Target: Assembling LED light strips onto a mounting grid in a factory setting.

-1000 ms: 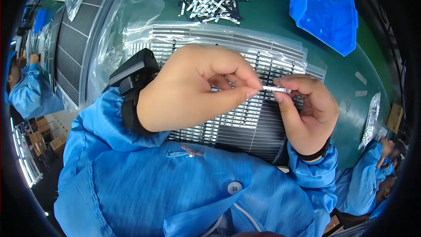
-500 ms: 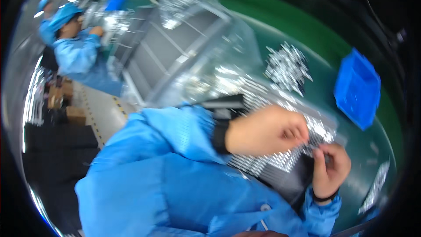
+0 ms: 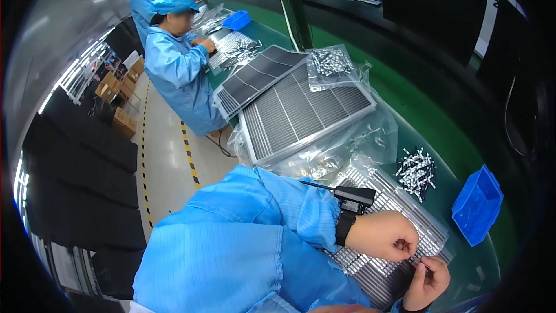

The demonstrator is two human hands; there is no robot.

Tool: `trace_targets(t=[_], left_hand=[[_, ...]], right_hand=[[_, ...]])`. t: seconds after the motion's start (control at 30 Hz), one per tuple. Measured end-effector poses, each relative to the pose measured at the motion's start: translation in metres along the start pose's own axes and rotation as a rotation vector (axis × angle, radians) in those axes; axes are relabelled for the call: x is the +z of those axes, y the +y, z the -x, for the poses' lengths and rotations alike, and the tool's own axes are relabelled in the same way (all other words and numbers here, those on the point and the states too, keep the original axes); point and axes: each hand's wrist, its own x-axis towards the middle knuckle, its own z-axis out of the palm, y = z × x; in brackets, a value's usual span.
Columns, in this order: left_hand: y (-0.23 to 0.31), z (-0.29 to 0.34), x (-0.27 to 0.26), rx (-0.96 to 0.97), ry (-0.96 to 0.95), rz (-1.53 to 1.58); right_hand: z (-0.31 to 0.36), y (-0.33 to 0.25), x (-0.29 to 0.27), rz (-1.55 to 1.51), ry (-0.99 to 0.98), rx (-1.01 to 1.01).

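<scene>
My left hand, with a black band and a small black device at its wrist, is closed in a pinch over a slotted grey tray. Rows of shiny silver strips line this tray. Just below and to the right, my right hand pinches with thumb and forefinger close to the left fingertips. Whatever sits between the fingers is too small to make out. A loose pile of small silver metal pieces lies on the green table beyond the tray.
An open blue bin stands at the table's right edge. Further off are stacked slotted trays, a clear bag of silver pieces and crumpled plastic film. A co-worker in blue works at the far left beside another blue bin.
My view has swung and sharpened, so the trays and the co-worker appear further right and the hands lower. Both hands stay pinched close together above the tray.
</scene>
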Motion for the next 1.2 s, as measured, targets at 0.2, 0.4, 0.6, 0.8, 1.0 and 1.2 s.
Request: trace_targets(t=[0.2, 0.4, 0.6, 0.8, 1.0, 1.2], left_hand=[[0.007, 0.009, 0.000, 0.029, 0.102, 0.012], [0.008, 0.015, 0.001, 0.051, 0.118, -0.007], [0.006, 0.011, -0.004, 0.019, 0.064, 0.009], [-0.006, 0.010, 0.002, 0.001, -0.086, 0.388], [-0.001, 0.011, -0.002, -0.059, -0.142, 0.336], [-0.004, 0.012, 0.000, -0.044, -0.222, 0.279]], right_hand=[[0.015, -0.002, 0.001, -0.073, 0.108, 0.090], [0.028, 0.006, 0.003, -0.120, 0.164, 0.144], [0.024, 0.007, 0.000, -0.165, 0.110, 0.134], [0.015, -0.002, 0.006, -0.320, 0.028, -0.036], [0.002, -0.011, 0.002, -0.322, -0.182, -0.164], [-0.010, -0.018, 0.001, -0.205, -0.337, -0.206]])
